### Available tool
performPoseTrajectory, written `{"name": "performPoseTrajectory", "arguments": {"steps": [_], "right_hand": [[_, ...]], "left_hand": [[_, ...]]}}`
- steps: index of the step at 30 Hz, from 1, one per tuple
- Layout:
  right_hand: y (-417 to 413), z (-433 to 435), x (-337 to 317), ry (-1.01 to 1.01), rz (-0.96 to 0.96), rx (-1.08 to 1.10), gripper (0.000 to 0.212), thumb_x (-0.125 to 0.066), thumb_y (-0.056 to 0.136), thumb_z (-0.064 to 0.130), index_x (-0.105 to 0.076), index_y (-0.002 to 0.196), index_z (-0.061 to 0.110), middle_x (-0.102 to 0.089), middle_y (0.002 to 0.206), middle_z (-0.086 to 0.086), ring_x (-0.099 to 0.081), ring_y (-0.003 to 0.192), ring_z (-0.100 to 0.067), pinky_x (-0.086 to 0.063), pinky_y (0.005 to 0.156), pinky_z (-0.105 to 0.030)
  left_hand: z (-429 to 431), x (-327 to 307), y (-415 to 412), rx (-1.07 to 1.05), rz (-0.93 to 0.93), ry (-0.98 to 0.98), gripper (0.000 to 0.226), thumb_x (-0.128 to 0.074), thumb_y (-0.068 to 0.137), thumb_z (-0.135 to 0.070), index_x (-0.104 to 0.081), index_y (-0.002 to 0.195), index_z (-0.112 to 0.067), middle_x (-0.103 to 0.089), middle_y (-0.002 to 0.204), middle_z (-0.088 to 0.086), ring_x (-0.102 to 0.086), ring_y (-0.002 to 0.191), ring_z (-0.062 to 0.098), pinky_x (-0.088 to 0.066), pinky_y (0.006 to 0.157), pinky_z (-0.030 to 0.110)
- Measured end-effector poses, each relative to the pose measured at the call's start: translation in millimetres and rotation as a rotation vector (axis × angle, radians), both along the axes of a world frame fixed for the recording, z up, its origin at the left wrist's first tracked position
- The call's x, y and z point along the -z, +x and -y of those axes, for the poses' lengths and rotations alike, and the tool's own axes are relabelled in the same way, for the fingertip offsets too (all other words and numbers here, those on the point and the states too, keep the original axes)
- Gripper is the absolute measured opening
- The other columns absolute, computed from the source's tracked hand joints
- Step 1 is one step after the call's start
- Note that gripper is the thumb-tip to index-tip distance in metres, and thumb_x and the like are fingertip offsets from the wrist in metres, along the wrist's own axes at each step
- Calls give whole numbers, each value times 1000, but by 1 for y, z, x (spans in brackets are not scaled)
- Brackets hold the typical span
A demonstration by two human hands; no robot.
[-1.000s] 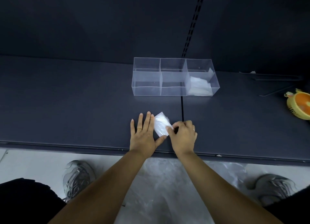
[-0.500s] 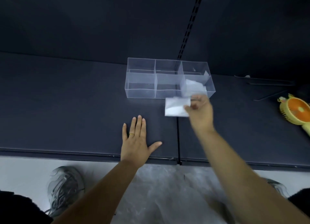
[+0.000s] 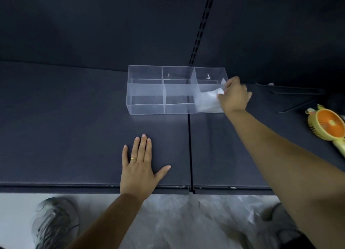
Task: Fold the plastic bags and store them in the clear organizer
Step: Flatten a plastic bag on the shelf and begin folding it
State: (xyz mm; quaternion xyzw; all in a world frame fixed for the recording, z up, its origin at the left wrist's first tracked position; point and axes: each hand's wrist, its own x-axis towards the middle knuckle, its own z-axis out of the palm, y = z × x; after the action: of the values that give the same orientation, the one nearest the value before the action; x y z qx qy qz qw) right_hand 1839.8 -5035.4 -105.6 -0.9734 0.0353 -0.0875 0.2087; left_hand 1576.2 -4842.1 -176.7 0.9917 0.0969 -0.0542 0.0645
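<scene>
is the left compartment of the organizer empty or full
Empty: dark shelf shows through the left compartment; folded bags lie only in the right one.

Looks to me like a shop or stockroom bay: dark shelf deck [image 3: 74, 136] against a matching back panel [image 3: 93, 24], slotted upright strip [image 3: 203, 24] running up it, loose metal rods [image 3: 295, 92] lying on the deck, pale floor [image 3: 11, 207] below.

The clear organizer [image 3: 147, 107] before you is smooth, glossy, see-through hard plastic. The folded plastic bag [image 3: 208, 99] inside looks thin, milky and crinkled. The dark shelf [image 3: 74, 127] is matt and smooth. The ring [image 3: 133, 158] on your left hand [image 3: 139, 166] is shiny gold-coloured metal. The handheld fan [image 3: 326, 123] is smooth plastic.
</scene>
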Motion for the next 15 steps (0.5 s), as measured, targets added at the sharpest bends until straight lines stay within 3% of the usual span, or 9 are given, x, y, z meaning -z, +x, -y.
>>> {"name": "performPoseTrajectory", "arguments": {"steps": [2,4,7,10,15], "right_hand": [[-2,3,-3,-47,66,-17,24,-66,78,7,-57,99,12,-55,111,-8,-49,110,-27,-29,86,-33],[-6,4,-5,-31,109,-112,12,-65,84,18,-64,93,11,-56,109,-9,-50,108,-27,-28,85,-31],[-14,1,-1,-166,-41,-366,45,-40,99,42,-71,88,11,-63,100,-6,-52,105,-25,-25,87,-34],[-20,1,4,-316,-215,-458,74,-12,99,54,-72,92,10,-62,100,-7,-50,105,-25,-22,93,-36],[-22,-1,-2,-431,-356,-480,84,-1,95,60,-72,95,16,-61,106,-7,-48,112,-25,-20,95,-36]], "left_hand": [[0,0,0,4,8,3,97,-14,86,-77,-26,149,-5,-25,157,10,-18,146,26,-15,117,53],[0,0,0,3,10,7,96,-14,86,-76,-27,149,-4,-26,157,10,-19,146,26,-16,116,54],[0,0,1,-4,0,19,97,-11,86,-77,-27,149,-5,-26,157,10,-19,146,26,-17,116,54],[0,1,0,-11,0,28,97,-7,86,-77,-23,150,-6,-24,158,9,-16,147,25,-15,117,54],[0,3,0,-16,16,33,97,-9,86,-77,-22,151,-7,-21,158,8,-14,147,24,-11,118,52]]}}
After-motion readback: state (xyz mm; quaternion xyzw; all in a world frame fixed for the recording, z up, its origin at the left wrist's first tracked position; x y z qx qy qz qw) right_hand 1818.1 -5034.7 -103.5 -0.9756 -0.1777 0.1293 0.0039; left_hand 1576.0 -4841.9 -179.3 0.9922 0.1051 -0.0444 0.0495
